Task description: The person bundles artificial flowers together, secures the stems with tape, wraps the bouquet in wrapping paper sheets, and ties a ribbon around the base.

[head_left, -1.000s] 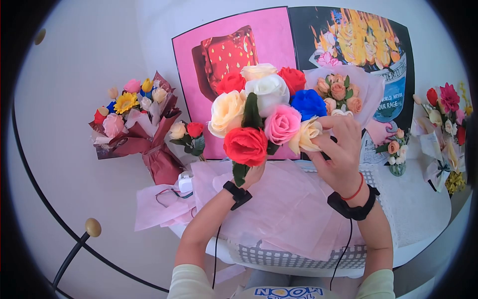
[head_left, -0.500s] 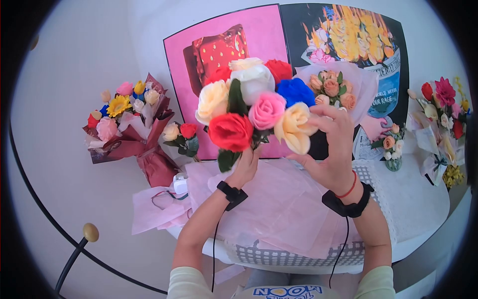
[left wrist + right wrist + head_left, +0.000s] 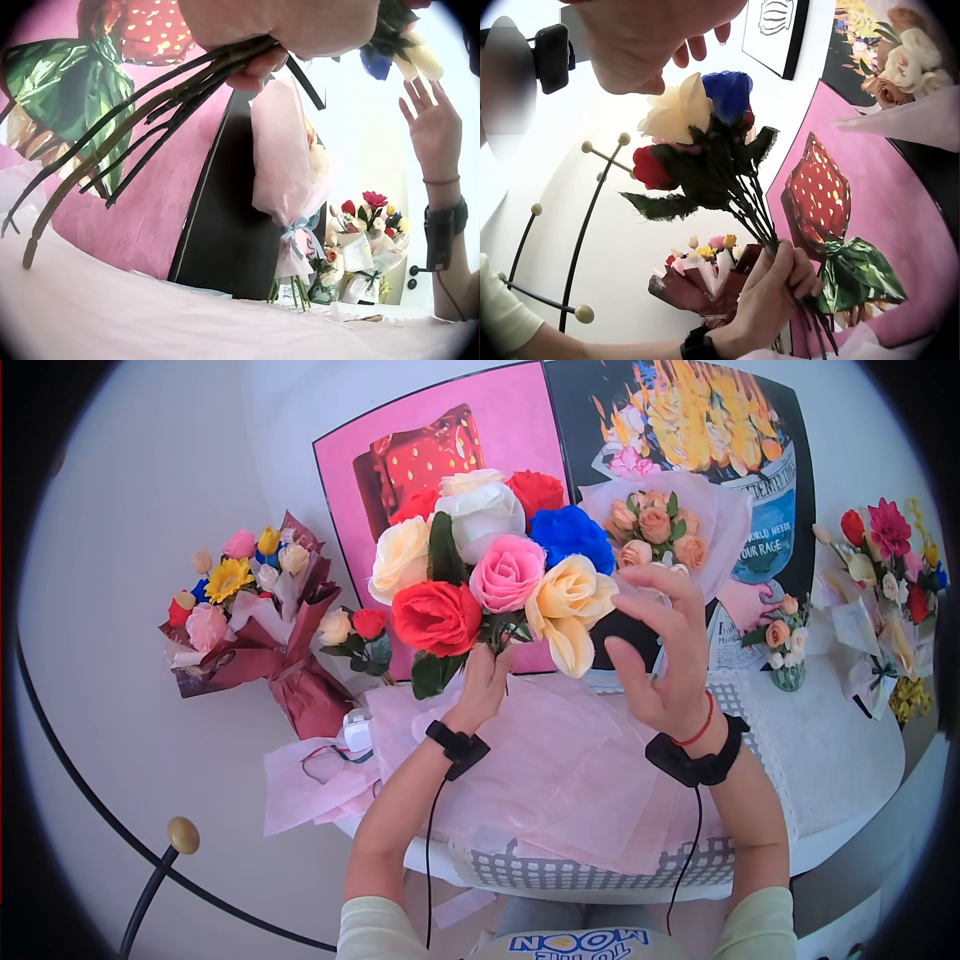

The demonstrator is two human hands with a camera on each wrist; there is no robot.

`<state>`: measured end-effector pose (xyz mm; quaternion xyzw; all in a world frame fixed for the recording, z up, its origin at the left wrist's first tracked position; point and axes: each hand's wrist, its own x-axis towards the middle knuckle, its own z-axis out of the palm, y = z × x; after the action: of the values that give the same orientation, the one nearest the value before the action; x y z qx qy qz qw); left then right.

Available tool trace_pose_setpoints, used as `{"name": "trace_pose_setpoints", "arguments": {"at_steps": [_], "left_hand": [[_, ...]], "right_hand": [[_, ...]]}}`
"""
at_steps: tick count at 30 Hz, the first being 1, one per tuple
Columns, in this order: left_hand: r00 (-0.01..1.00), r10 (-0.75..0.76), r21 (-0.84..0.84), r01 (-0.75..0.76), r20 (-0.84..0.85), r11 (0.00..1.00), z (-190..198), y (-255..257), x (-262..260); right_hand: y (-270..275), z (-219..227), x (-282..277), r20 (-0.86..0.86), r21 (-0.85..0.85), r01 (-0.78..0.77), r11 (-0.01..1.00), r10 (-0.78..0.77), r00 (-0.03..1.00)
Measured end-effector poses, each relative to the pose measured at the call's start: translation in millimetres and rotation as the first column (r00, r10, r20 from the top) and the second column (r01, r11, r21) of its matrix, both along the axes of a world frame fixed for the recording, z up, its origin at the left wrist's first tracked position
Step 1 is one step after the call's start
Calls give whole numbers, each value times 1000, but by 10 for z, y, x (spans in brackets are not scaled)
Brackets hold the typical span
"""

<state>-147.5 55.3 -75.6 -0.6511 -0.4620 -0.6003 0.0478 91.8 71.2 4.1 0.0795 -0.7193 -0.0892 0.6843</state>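
My left hand (image 3: 482, 690) grips a bunch of roses by the stems below the blooms. Red, pink, white, cream and blue heads crowd together at the top, with the pink rose (image 3: 507, 574) in the middle and a pale yellow rose (image 3: 570, 608) at the right side. In the left wrist view the dark bare stems (image 3: 161, 112) fan out past the fist, above the table. Beside the yellow rose is my right hand (image 3: 672, 655), fingers spread and bent a little, holding nothing. The right wrist view shows the left fingers (image 3: 780, 274) wrapped round the stems.
Pink wrapping sheets (image 3: 560, 770) cover the table front. A burgundy-wrapped bouquet (image 3: 308, 685) is at left, near a small rose sprig (image 3: 370, 623). Behind are a pink strawberry picture (image 3: 350, 480) and a peach rose bouquet (image 3: 655, 523). A small vase (image 3: 788, 677) and another bouquet (image 3: 885, 595) stand at right.
The right fingers have come off the pale yellow rose and opened beside it. In the head view the bunch has shifted left, and the whole scene has also slid slightly left.
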Motion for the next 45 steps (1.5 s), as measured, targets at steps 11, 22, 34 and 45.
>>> {"name": "trace_pose_setpoints", "arguments": {"at_steps": [11, 22, 34, 45], "left_hand": [[1000, 7, -47, -7, 6, 999, 28, 25, -56], [979, -196, -114, 202, 57, 973, 178, -111, 66], [973, -182, 17, 181, 139, 983, 212, -45, -16], [966, -163, 51, 155, 200, 987, 208, -55, 17]], "right_hand": [[72, -209, -219, -60, -426, -323, 845, 330, 942], [35, -133, -799, -41, -642, -407, 649, 501, 864], [12, -187, -789, -96, -476, -420, 772, 429, 898], [82, -148, -594, -59, -549, -395, 736, 437, 897]]}}
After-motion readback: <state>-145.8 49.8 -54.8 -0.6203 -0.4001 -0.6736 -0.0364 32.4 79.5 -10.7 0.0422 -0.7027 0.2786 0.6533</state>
